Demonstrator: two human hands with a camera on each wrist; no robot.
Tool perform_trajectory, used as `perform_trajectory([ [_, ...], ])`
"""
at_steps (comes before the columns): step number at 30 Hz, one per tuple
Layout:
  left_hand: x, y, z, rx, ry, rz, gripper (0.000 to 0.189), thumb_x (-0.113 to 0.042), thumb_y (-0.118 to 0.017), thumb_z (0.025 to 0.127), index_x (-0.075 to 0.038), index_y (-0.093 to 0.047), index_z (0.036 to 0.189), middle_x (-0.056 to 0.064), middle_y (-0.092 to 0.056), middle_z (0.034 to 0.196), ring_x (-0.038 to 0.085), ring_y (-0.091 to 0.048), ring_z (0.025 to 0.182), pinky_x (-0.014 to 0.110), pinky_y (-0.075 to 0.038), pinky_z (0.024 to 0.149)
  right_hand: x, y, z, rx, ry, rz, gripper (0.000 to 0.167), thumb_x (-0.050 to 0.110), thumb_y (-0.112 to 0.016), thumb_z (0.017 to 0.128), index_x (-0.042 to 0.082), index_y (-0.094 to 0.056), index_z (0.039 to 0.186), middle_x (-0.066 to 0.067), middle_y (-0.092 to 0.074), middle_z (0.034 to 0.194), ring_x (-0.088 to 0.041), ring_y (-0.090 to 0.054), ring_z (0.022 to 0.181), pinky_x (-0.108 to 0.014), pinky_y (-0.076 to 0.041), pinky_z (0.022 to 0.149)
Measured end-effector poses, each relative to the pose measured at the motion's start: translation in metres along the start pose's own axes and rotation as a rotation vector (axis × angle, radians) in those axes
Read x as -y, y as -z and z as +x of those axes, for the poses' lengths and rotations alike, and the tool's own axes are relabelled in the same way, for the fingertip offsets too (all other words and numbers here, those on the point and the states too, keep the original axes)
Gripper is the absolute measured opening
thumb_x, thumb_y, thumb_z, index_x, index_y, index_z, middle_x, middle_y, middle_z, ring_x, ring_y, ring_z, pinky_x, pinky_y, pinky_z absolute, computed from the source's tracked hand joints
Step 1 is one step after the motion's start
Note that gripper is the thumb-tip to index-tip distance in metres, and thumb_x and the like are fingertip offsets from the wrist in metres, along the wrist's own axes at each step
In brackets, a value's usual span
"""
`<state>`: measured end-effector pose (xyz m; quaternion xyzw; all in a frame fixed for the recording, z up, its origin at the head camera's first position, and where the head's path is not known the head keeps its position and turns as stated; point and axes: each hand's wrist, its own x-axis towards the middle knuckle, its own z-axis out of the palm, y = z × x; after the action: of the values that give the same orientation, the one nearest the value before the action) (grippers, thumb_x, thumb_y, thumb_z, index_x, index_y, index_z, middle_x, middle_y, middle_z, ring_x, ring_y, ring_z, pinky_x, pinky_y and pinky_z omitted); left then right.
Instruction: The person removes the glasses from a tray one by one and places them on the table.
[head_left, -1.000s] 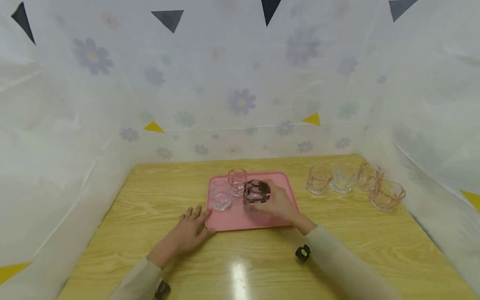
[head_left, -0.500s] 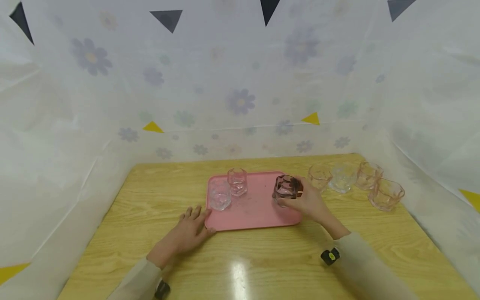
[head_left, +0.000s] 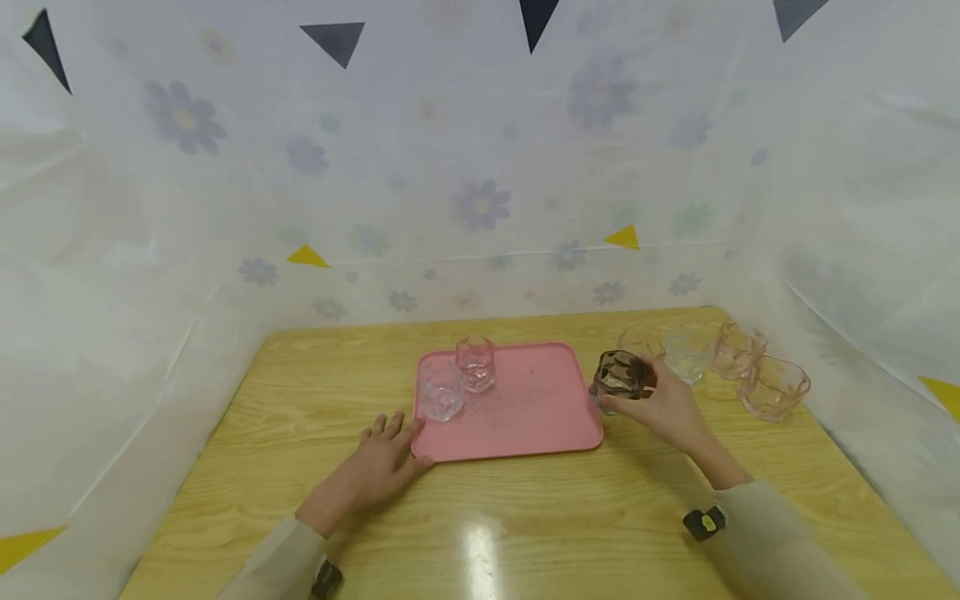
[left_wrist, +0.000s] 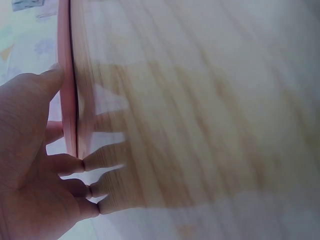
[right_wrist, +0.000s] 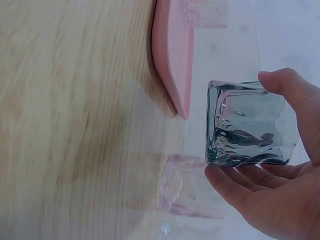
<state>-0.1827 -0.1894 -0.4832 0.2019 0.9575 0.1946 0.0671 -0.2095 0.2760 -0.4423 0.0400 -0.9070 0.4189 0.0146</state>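
Observation:
My right hand (head_left: 675, 417) grips a dark grey drinking glass (head_left: 619, 375) between thumb and fingers, just past the right edge of a pink tray (head_left: 517, 425). In the right wrist view this glass (right_wrist: 247, 125) is held above the table, apart from the tray. My left hand (head_left: 378, 462) rests on the table at the tray's near left corner, fingers extended. Its thumb touches the tray's rim (left_wrist: 66, 100) in the left wrist view. On the tray's left part stand a clear glass (head_left: 441, 393) and a pink glass (head_left: 476, 364).
Right of the tray stand more glasses: a pink one (head_left: 637, 340) partly hidden behind the held glass, a clear one (head_left: 688, 352), another pink one (head_left: 738, 350) and a nearer pink one (head_left: 774, 388). White sheeting (head_left: 480, 283) encloses the wooden table (head_left: 420, 533) at the back and sides.
My right hand has carried the dark glass rightward, from the middle of the tray to beyond its right edge. The left hand and the other glasses have stayed in place.

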Motion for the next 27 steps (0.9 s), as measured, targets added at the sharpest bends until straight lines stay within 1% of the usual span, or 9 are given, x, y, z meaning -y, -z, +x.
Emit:
perform_trajectory([
  [5,0.001,0.000,0.002,-0.003,-0.001,0.003,0.074,-0.053,-0.054,0.107,-0.007,-0.039,0.163,0.039,-0.029,0.164,0.065,-0.021,0.152,0.079,-0.020,0.121,-0.010,0.014,-0.005,-0.009,-0.032,-0.013,0.107,0.050,-0.081,0.092,-0.004,-0.024,0.164,-0.035,-0.049,0.149,-0.052,-0.059,0.128,-0.057,-0.061,0.092],
  [8,0.002,0.000,0.002,-0.002,-0.001,-0.003,0.074,-0.052,-0.055,0.107,-0.007,-0.039,0.163,0.039,-0.029,0.164,0.065,-0.021,0.152,0.079,-0.019,0.122,-0.016,0.020,-0.009,-0.019,-0.060,-0.043,0.111,0.054,-0.080,0.091,-0.005,-0.021,0.164,-0.036,-0.047,0.151,-0.053,-0.059,0.127,-0.057,-0.061,0.091],
  [11,0.001,0.000,0.001,0.006,-0.002,-0.007,0.074,-0.052,-0.054,0.107,-0.006,-0.039,0.163,0.039,-0.028,0.164,0.065,-0.020,0.152,0.079,-0.019,0.122,-0.023,0.027,-0.013,-0.023,-0.083,-0.061,0.111,0.056,-0.079,0.091,-0.005,-0.021,0.164,-0.037,-0.048,0.149,-0.053,-0.060,0.125,-0.056,-0.061,0.089],
  [13,0.001,0.000,0.001,0.008,-0.001,-0.006,0.074,-0.052,-0.054,0.107,-0.006,-0.038,0.163,0.039,-0.028,0.165,0.065,-0.020,0.152,0.079,-0.018,0.122,-0.029,0.031,-0.016,-0.029,-0.086,-0.063,0.109,0.054,-0.078,0.092,-0.006,-0.022,0.163,-0.038,-0.048,0.148,-0.053,-0.060,0.124,-0.056,-0.061,0.088],
  [18,0.000,0.000,0.001,-0.006,-0.005,-0.003,0.073,-0.051,-0.056,0.107,-0.006,-0.040,0.162,0.039,-0.030,0.164,0.065,-0.021,0.152,0.079,-0.020,0.122,-0.041,0.041,-0.020,-0.036,-0.100,-0.055,0.107,0.051,-0.078,0.094,-0.009,-0.020,0.162,-0.041,-0.045,0.149,-0.058,-0.056,0.126,-0.062,-0.058,0.091],
  [20,0.000,0.000,0.001,-0.003,-0.001,-0.005,0.074,-0.051,-0.055,0.107,-0.006,-0.039,0.163,0.038,-0.029,0.164,0.065,-0.021,0.152,0.079,-0.019,0.122,-0.046,0.045,-0.022,-0.042,-0.114,-0.069,0.109,0.052,-0.077,0.094,-0.010,-0.019,0.162,-0.043,-0.043,0.150,-0.060,-0.054,0.128,-0.065,-0.057,0.093],
  [23,0.000,0.000,0.000,0.005,0.003,-0.009,0.074,-0.053,-0.055,0.107,-0.006,-0.039,0.163,0.038,-0.028,0.165,0.064,-0.019,0.153,0.079,-0.018,0.122,-0.054,0.051,-0.022,-0.066,-0.113,-0.096,0.107,0.051,-0.078,0.094,-0.013,-0.022,0.160,-0.044,-0.044,0.148,-0.061,-0.053,0.126,-0.067,-0.055,0.093],
  [27,0.000,0.000,0.000,0.009,0.007,-0.010,0.075,-0.054,-0.054,0.107,-0.007,-0.038,0.163,0.037,-0.028,0.166,0.064,-0.019,0.153,0.078,-0.018,0.123,-0.064,0.059,-0.021,-0.083,-0.142,-0.119,0.110,0.052,-0.076,0.094,-0.014,-0.018,0.161,-0.047,-0.039,0.150,-0.064,-0.049,0.128,-0.070,-0.052,0.096],
])
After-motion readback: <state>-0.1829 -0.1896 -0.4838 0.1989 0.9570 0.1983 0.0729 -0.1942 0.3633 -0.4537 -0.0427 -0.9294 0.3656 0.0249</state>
